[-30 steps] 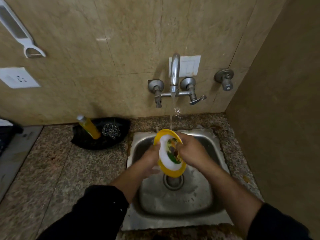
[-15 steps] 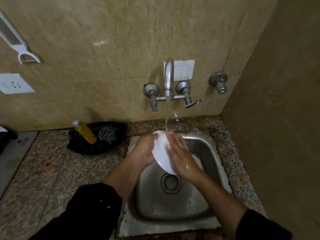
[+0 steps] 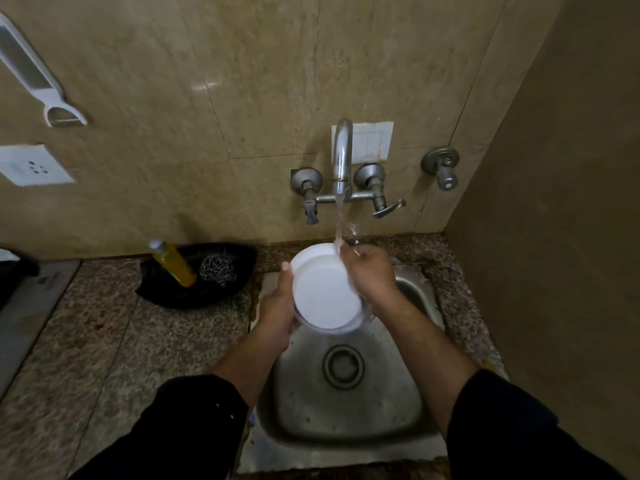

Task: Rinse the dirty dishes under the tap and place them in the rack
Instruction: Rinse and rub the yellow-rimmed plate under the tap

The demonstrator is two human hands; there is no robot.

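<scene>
Head view: rinsing step in hand. Plate [image 3: 323, 292] sits between the hands, white underside toward me, tilted under the stream [image 3: 338, 223] from the tap [image 3: 343, 150], with the sink [image 3: 388, 403] below. Left hand [image 3: 277, 306] grips the left rim, thumb over the edge. Right hand [image 3: 369, 275] covers the right rim; its fingers are hidden, so I cannot tell whether it grips or rubs. No rack in view; I judge the next move calls for a firm hold on a wet rim. Wall [image 3: 554, 237] stands close beside the right hand; open surface [image 3: 86, 358] lies beyond the left hand.
</scene>
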